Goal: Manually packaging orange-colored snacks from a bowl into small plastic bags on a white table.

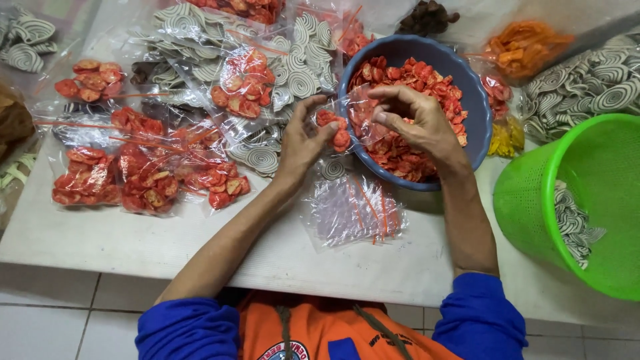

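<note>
Surface: a white desk [100, 233] above a pale tiled floor.
Left grip: the left hand [303, 140] is pinched on a small clear bag [333, 127] of red chips, at the bowl's near-left rim.
Right grip: the right hand [417, 123] has its fingertips together on the bag's mouth, over the blue bowl [477, 100] of red chips.
Near: empty clear bags [350, 213] lie just below the bowl.
Left: filled bags [143, 177].
Right: a green basket [580, 200].
</note>
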